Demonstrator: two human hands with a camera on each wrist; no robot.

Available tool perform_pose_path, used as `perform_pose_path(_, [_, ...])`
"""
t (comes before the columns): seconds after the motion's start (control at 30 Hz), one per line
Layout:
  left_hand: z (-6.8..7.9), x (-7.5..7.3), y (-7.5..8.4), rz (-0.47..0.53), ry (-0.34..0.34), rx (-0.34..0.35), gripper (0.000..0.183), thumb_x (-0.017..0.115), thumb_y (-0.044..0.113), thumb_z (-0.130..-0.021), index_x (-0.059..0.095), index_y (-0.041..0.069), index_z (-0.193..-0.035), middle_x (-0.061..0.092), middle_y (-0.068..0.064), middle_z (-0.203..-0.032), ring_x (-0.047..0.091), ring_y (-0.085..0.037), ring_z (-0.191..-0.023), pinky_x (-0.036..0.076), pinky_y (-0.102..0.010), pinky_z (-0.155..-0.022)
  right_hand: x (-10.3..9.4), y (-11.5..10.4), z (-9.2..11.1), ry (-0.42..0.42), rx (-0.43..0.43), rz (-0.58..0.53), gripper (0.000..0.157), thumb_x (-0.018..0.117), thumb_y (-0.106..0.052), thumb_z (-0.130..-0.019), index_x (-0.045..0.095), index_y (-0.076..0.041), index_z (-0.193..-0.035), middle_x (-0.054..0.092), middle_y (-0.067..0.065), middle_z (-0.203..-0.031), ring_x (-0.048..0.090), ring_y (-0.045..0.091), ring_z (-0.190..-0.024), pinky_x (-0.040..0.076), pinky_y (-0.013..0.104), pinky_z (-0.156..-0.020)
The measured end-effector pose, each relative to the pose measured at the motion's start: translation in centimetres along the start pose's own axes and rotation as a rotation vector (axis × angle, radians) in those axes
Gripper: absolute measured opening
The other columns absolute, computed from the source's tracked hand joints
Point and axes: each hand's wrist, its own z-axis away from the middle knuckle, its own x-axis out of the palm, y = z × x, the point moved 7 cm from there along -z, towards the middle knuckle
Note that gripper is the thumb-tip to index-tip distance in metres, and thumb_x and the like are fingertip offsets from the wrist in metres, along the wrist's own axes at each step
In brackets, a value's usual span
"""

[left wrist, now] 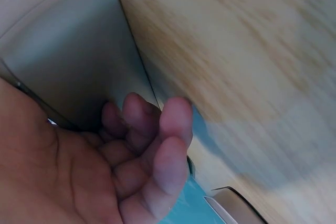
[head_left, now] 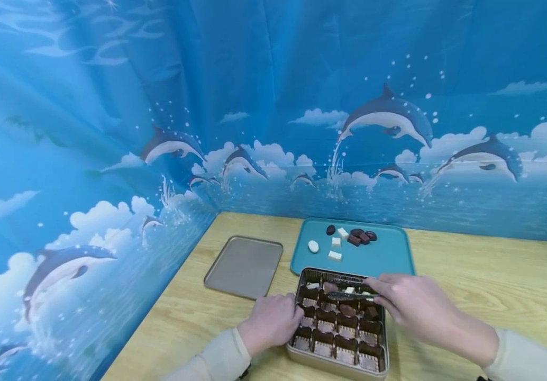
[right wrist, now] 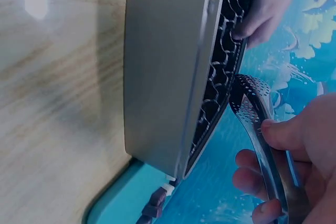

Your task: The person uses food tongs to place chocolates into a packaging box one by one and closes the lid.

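A square metal tin (head_left: 337,365) with a dark brown divided insert (head_left: 323,326) is in front of me. My left hand (head_left: 273,321) grips its left wall, thumb over the rim; in the left wrist view the fingers (left wrist: 176,119) curl beside the outer wall. My right hand (head_left: 418,307) holds metal tongs (right wrist: 265,140) with perforated ends, parted over the insert's back rows. A brown chocolate (head_left: 329,287) shows between the tong arms. Other white pieces (head_left: 312,286) and brown chocolates (head_left: 347,310) sit in the back compartments; the front ones show bare bottoms.
Behind the tin, a teal tray (head_left: 388,256) carries dark chocolates (head_left: 364,238), white blocks (head_left: 335,255) and a white oval piece (head_left: 313,246). A flat metal lid (head_left: 243,267) lies to the left on the wooden table (head_left: 483,275). A dolphin-print curtain (head_left: 273,106) stands behind and left.
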Motion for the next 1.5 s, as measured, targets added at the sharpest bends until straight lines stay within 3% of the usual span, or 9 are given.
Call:
perform_pose_path(0.43, [-0.2,0.1,-0.1,0.006,0.005,-0.003,0.037,0.045,0.037,-0.103,0.064,0.009,-0.086,0.058,-0.002,-0.068,0.059,-0.018,-0.058,0.048,-0.034,-0.053,1.2,-0.3,0.2,-0.053,0.011,-0.048,0.037,0.080,-0.018,-0.083,0.072,-0.013,-0.119,0.077,0.000,-0.101,0.071,0.011,-0.076,0.057,0.025,-0.063])
perform_pose_path(0.7, [-0.2,0.0,-0.1,-0.002,0.004,-0.006,0.037,0.045,0.038,-0.103,0.065,0.009,-0.088,0.060,-0.003,-0.070,0.061,-0.019,-0.060,0.050,-0.035,-0.054,1.2,0.0,0.3,-0.064,0.041,-0.080,0.040,0.078,-0.020,-0.086,0.070,-0.009,-0.123,0.075,0.008,-0.112,0.074,0.024,-0.089,0.061,0.039,-0.074])
perform_pose_path(0.93, [-0.1,0.1,-0.1,0.006,-0.015,-0.013,0.038,0.045,0.039,-0.103,0.065,0.010,-0.090,0.060,-0.002,-0.071,0.060,-0.018,-0.062,0.052,-0.038,-0.059,0.8,1.7,0.2,-0.020,0.086,-0.095,0.040,0.076,-0.017,-0.088,0.068,-0.002,-0.124,0.073,0.017,-0.114,0.074,0.034,-0.096,0.060,0.048,-0.081])
perform_pose_path(1.0, [-0.1,0.1,-0.1,0.011,-0.016,-0.016,0.038,0.045,0.039,-0.103,0.064,0.010,-0.088,0.059,-0.001,-0.071,0.060,-0.018,-0.063,0.052,-0.038,-0.060,0.8,2.4,0.0,-0.017,0.097,-0.088,0.041,0.076,-0.018,-0.088,0.068,-0.002,-0.126,0.073,0.018,-0.115,0.074,0.033,-0.094,0.060,0.045,-0.077])
perform_pose_path(1.07, [-0.1,0.1,-0.1,0.013,-0.011,-0.018,0.038,0.045,0.039,-0.103,0.063,0.011,-0.087,0.059,-0.002,-0.070,0.061,-0.019,-0.063,0.052,-0.038,-0.059,0.9,3.1,-0.2,-0.021,0.121,-0.078,0.042,0.075,-0.019,-0.089,0.067,-0.003,-0.128,0.073,0.018,-0.116,0.074,0.028,-0.087,0.059,0.035,-0.063])
perform_pose_path(1.13, [-0.1,0.1,-0.2,0.011,-0.008,-0.020,0.038,0.045,0.039,-0.102,0.063,0.011,-0.087,0.060,-0.002,-0.071,0.061,-0.020,-0.064,0.052,-0.039,-0.060,0.9,3.9,-0.5,-0.022,0.141,-0.065,0.044,0.075,-0.019,-0.090,0.066,-0.003,-0.129,0.072,0.019,-0.117,0.068,0.015,-0.069,0.051,0.026,-0.051])
perform_pose_path(1.2, [-0.2,0.1,-0.2,0.010,-0.007,-0.020,0.038,0.045,0.040,-0.102,0.063,0.011,-0.087,0.060,-0.002,-0.071,0.061,-0.020,-0.064,0.052,-0.039,-0.060,1.1,4.9,-0.7,-0.024,0.166,-0.060,0.044,0.074,-0.020,-0.091,0.065,-0.003,-0.130,0.071,0.020,-0.118,0.053,0.005,-0.054,0.036,0.020,-0.042])
perform_pose_path(1.3, [-0.3,0.2,-0.2,0.010,-0.009,-0.020,0.038,0.045,0.040,-0.103,0.064,0.011,-0.088,0.060,-0.002,-0.071,0.061,-0.019,-0.064,0.052,-0.039,-0.061,1.5,6.6,-1.0,-0.020,0.196,-0.060,0.045,0.073,-0.020,-0.092,0.063,-0.001,-0.131,0.070,0.024,-0.120,0.033,0.001,-0.046,0.030,0.019,-0.039])
perform_pose_path(1.5, [-0.1,0.3,-0.2,0.017,-0.015,-0.026,0.038,0.045,0.040,-0.102,0.064,0.010,-0.089,0.060,-0.002,-0.072,0.061,-0.019,-0.065,0.053,-0.040,-0.062,2.6,9.4,-1.2,-0.016,0.237,-0.067,0.047,0.071,-0.017,-0.092,0.060,0.003,-0.132,0.067,0.029,-0.121,0.031,0.004,-0.043,0.027,0.018,-0.037])
